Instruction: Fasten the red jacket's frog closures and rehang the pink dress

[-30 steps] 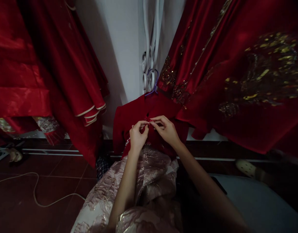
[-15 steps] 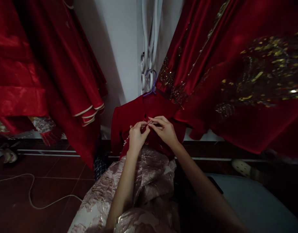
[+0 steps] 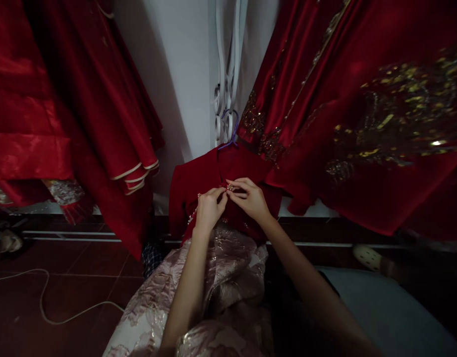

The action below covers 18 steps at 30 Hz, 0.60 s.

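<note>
A small dark red garment (image 3: 193, 186) hangs on a purple hanger (image 3: 228, 131) in front of me. My left hand (image 3: 209, 210) and my right hand (image 3: 251, 201) meet at its front opening. Both pinch a small beaded fastening (image 3: 228, 187) on the red cloth, fingers closed. A pink and gold brocade fabric (image 3: 228, 267) lies below my forearms, under the red garment's hem.
Long red garments hang at the left (image 3: 65, 114) and a red one with gold embroidery hangs at the right (image 3: 380, 114). A white wall (image 3: 184, 74) shows between them. A white cord (image 3: 46, 307) lies on the dark red tiled floor. A grey surface (image 3: 392, 312) sits at lower right.
The view has shifted slightly right and both hands have stayed pinched at the fastening, the right fingers closing in a little.
</note>
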Motion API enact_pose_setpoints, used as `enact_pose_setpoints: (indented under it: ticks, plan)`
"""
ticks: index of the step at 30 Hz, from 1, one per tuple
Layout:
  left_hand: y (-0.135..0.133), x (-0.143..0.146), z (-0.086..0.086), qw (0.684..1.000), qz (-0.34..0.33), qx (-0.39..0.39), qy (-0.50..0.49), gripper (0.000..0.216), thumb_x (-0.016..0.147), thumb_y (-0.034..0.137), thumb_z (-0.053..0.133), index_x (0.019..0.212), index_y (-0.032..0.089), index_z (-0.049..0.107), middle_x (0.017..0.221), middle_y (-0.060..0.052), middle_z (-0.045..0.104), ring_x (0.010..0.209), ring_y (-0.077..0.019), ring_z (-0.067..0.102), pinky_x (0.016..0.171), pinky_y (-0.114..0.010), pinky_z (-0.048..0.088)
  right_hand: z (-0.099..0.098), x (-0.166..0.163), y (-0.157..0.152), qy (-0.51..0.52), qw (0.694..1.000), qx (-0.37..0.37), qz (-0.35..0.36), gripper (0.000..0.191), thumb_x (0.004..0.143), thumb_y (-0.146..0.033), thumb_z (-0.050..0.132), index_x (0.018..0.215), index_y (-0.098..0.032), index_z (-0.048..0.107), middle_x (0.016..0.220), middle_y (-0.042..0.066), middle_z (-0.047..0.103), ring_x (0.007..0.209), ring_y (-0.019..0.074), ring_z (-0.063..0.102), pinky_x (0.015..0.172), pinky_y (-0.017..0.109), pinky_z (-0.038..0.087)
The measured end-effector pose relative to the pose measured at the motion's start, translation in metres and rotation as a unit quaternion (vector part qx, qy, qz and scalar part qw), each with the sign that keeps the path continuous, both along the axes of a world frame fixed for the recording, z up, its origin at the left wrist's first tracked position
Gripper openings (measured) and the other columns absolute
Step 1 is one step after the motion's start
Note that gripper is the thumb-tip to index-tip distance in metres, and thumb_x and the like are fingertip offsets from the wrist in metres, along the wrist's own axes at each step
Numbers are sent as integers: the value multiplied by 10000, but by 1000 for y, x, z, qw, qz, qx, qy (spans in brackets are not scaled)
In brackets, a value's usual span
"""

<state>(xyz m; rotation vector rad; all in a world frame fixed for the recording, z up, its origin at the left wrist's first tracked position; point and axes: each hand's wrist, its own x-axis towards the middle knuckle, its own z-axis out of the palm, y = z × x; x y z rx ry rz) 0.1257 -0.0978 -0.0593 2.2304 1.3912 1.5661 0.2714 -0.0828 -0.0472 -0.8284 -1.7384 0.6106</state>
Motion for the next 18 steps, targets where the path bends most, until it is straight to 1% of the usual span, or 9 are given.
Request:
enact_pose_setpoints:
  ticks: [4, 7, 9, 11, 12, 14, 16, 17, 18]
  plan:
    - [4, 2, 3, 1000, -22, -10, 11, 191, 825, 218, 502, 935, 223, 658, 919, -55, 678, 834, -168, 637, 780, -291, 489, -2, 2, 6, -19, 1000, -2, -11, 368, 745, -312, 601, 1111, -273, 624, 1001, 36, 519, 853, 137, 579, 754, 330, 583]
    - [6, 4, 1, 998, -30, -48, -36, 164, 812, 224, 520, 908, 215, 654, 881, -50, 681, 773, -161, 641, 738, -287, 505, -7, 1, 9, -28, 999, -4, -16, 411, 764, -269, 553, 1174, -284, 581, 1062, 48, 500, 891, 141, 569, 748, 305, 570]
    - [7, 6, -4, 993, -36, -65, -88, 177, 819, 216, 500, 921, 207, 645, 907, -50, 677, 776, -153, 642, 729, -281, 514, -12, 0, 7, -46, 999, -3, -18, 527, 752, -225, 543, 1270, -305, 489, 1157, 60, 457, 943, 152, 556, 761, 309, 555]
    - [8, 8, -11, 986, -60, -71, -138, 219, 830, 187, 456, 955, 204, 635, 970, -52, 664, 842, -149, 637, 744, -274, 520, -17, -3, 1, -79, 996, 12, -26, 710, 703, -186, 574, 1363, -317, 349, 1251, 75, 394, 1047, 189, 519, 830, 348, 522]
    - [9, 9, -15, 980, -79, -76, -164, 250, 834, 172, 429, 984, 205, 626, 1015, -53, 650, 870, -147, 632, 727, -265, 527, -20, -5, -3, -98, 995, 23, -30, 813, 671, -173, 599, 1400, -314, 267, 1292, 84, 358, 1120, 215, 478, 887, 376, 490]
    - [10, 12, -22, 963, -128, -101, -215, 318, 837, 158, 380, 1069, 219, 590, 1117, -54, 608, 876, -141, 628, 634, -238, 538, -26, -9, -10, -127, 990, 46, -26, 989, 618, -150, 635, 1442, -291, 106, 1376, 100, 258, 1266, 259, 337, 998, 416, 395]
    - [11, 12, -28, 943, -168, -131, -255, 366, 837, 166, 354, 1145, 233, 541, 1184, -57, 573, 816, -131, 633, 522, -214, 523, -35, -12, -17, -154, 986, 56, -12, 1038, 614, -109, 606, 1447, -280, 10, 1447, 95, 121, 1340, 267, 207, 1034, 414, 353]
    - [12, 11, -30, 937, -180, -143, -264, 378, 836, 172, 350, 1164, 236, 526, 1198, -59, 566, 797, -129, 633, 492, -208, 511, -39, -12, -19, -167, 984, 57, -8, 1017, 626, -81, 567, 1446, -285, 1, 1466, 83, 70, 1352, 261, 177, 1034, 407, 355]
    - [13, 9, -31, 935, -184, -150, -264, 379, 835, 176, 352, 1167, 234, 525, 1193, -62, 571, 789, -128, 631, 485, -203, 504, -44, -11, -20, -177, 982, 59, -9, 986, 635, -54, 524, 1444, -290, 13, 1474, 71, 49, 1357, 252, 169, 1033, 401, 358]
